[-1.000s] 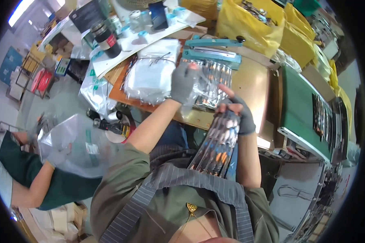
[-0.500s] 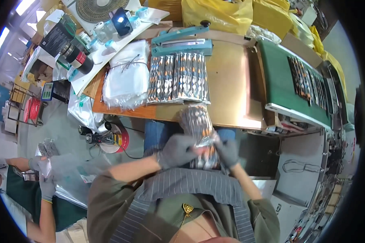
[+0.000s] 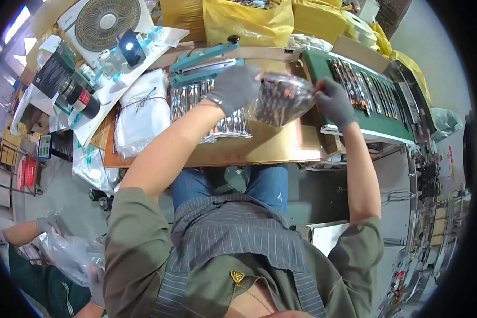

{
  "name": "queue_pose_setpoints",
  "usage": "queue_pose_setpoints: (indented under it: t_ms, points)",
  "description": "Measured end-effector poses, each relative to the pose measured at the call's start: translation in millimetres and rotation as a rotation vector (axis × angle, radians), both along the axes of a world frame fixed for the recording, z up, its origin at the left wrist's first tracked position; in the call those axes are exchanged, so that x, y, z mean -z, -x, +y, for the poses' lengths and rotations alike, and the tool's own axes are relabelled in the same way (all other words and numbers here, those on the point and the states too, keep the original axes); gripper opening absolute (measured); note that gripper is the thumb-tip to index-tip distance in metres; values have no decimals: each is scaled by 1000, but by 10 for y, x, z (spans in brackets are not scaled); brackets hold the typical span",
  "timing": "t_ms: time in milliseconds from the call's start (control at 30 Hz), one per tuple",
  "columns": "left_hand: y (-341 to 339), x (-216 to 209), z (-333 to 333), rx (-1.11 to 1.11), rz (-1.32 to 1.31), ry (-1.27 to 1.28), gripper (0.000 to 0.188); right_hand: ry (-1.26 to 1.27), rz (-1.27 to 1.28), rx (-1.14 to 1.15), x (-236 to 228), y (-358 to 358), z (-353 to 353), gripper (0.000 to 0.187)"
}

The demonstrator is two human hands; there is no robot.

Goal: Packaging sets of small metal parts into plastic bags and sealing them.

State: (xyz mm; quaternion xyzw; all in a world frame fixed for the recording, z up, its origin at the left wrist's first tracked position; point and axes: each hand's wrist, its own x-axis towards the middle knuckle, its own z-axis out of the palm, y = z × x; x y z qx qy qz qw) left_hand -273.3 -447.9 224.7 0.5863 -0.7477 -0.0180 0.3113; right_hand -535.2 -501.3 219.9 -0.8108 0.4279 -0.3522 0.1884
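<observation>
Both my hands wear grey gloves and are raised over the table. Between them hangs a clear plastic bag of dark patterned packets (image 3: 283, 103), its top edge stretched wide. My left hand (image 3: 234, 89) closes on the bag's left upper corner. At the opposite corner my right hand (image 3: 335, 104) pinches the plastic. Under my left forearm lies a row of dark packets with orange and white marks (image 3: 225, 127), partly hidden by the arm. Behind that row stands a teal bag sealer (image 3: 201, 69) with its lever arm raised.
Left of the packets is a tied stack of clear bags (image 3: 143, 116). A white shelf (image 3: 111, 100) carries a dark flask (image 3: 79, 99), a phone and a fan. At right, a green conveyor belt (image 3: 318, 66) bears packet strips. Another person's gloved hands (image 3: 50, 225) handle plastic at lower left.
Both hands have risen from my lap to above the table, bringing the bag of packets with them. The bag is now spread between the hands. The view has shifted slightly.
</observation>
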Motion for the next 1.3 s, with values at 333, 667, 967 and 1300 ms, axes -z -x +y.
queue_pose_setpoints:
  t_ms: [333, 667, 967, 1300]
  points:
    - [13, -203, -65, 261, 250, -376, 31, -154, 201, 116, -413, 48, -47, 26]
    - [-353, -787, 288, 328, 1046, -33, 29, 45, -55, -288, -486, -864, 179, 30]
    - [-1031, 1299, -192, -166, 957, -420, 45, 156, 143, 111, 512, -2027, -1608, 43]
    - [-1930, 1878, -1009, -517, 1282, -582, 44, 357, 149, -30, -91, -3326, -1794, 27]
